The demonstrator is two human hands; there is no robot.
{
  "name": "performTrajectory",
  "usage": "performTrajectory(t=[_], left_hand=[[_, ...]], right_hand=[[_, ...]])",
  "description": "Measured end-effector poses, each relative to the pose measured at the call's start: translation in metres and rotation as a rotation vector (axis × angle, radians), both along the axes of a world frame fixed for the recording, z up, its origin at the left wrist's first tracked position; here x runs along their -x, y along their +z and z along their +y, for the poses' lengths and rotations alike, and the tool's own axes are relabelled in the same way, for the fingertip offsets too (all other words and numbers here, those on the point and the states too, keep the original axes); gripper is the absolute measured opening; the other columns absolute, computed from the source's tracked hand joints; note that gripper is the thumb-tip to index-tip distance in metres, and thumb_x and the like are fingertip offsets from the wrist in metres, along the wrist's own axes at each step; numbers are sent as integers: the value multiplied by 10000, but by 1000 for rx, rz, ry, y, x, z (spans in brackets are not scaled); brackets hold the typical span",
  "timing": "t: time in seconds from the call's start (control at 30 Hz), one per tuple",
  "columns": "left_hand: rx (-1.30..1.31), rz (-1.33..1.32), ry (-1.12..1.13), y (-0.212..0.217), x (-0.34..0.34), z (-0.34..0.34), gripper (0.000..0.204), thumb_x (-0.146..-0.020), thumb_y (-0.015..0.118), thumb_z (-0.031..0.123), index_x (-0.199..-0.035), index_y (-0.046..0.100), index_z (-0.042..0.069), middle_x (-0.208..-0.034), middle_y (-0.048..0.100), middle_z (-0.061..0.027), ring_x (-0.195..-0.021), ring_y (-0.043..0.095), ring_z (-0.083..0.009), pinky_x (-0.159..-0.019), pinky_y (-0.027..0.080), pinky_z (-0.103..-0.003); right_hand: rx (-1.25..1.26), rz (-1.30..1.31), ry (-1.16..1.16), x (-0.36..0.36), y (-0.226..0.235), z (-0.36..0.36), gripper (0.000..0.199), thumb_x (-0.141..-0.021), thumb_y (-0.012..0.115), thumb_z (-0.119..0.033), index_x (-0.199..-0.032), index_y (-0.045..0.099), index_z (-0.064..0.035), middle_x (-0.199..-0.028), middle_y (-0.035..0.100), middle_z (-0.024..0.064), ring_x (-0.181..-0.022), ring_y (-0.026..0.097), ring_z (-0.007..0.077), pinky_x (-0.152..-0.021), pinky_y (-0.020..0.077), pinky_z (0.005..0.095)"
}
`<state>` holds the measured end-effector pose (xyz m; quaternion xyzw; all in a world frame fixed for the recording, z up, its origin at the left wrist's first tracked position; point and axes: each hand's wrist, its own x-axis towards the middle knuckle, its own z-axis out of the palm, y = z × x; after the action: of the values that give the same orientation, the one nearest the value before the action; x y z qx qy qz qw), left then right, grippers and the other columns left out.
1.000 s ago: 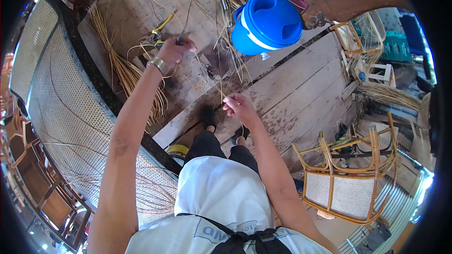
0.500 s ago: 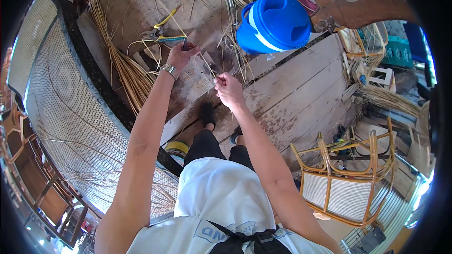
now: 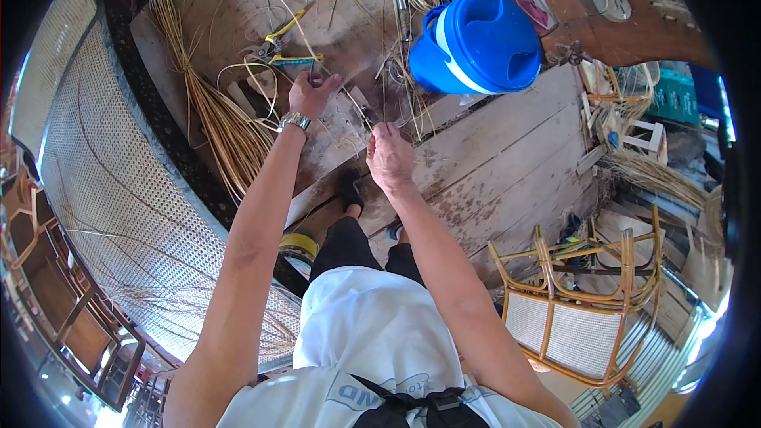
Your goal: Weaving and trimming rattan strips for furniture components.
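Head view: left hand (image 3: 311, 98), fingers bent in round a slim dark item (image 3: 312, 71), kind can't tell; thumb sticks out toward the right. Right hand (image 3: 391, 160), fingers pinched together on a pale cane strand (image 3: 354, 105), tips partly hidden. Strand spans the gap between both hands' fingers; can't tell if the left ones grip it too. Yellow-handled shears (image 3: 274, 41) on floor just beyond the left fingers. Cane bundle (image 3: 218, 123) to the left of them, woven cane panel (image 3: 119, 158) farther left. Blue cooler jug (image 3: 487, 40) beyond and right of the right fingers.
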<state>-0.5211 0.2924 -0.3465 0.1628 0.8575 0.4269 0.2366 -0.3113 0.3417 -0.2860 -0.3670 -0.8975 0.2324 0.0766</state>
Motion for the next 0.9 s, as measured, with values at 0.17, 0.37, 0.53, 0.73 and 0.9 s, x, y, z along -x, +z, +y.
performTrajectory(t=[0.17, 0.37, 0.53, 0.73, 0.9], left_hand=[[15, -387, 13, 18, -1, -21, 523, -772, 778, 513, -903, 650, 23, -751, 667, -55, -667, 590, -116, -641, 486, -292], [-216, -674, 94, 37, -40, -41, 407, -943, 600, 457, -942, 635, 52, -742, 640, -14, -553, 484, -55, -480, 371, -237], [-41, -290, -117, 24, -59, -56, 318, -949, 567, 346, -1004, 641, 41, -751, 685, -76, -646, 629, -205, -622, 485, -341], [59, 112, -397, 25, -61, -44, 212, -956, 551, 262, -1010, 635, 75, -796, 675, -187, -760, 668, -377, -677, 511, -467], [109, 28, -450, 20, -53, -41, 214, -953, 551, 262, -1000, 639, 73, -810, 673, -199, -768, 664, -389, -682, 512, -476]], right_hand=[[-70, -27, 64, 4, -5, -4, 171, -758, 656, -50, -859, 519, -70, -903, 589, 108, -720, 631, 344, -596, 518, 463], [43, 13, -15, 1, -19, 1, 154, -774, 648, -59, -868, 528, -83, -870, 581, 122, -742, 629, 353, -618, 529, 443], [22, 45, 86, 7, -12, 1, 139, -785, 640, -57, -879, 540, -78, -872, 591, 135, -774, 627, 373, -657, 527, 457], [56, 21, -27, 9, -27, 5, 75, -833, 645, -124, -869, 602, -75, -882, 646, 136, -769, 647, 370, -686, 527, 460], [316, -52, -250, 7, -24, 4, 173, -870, 671, -217, -812, 666, -53, -787, 680, 164, -762, 656, 375, -685, 511, 469]])
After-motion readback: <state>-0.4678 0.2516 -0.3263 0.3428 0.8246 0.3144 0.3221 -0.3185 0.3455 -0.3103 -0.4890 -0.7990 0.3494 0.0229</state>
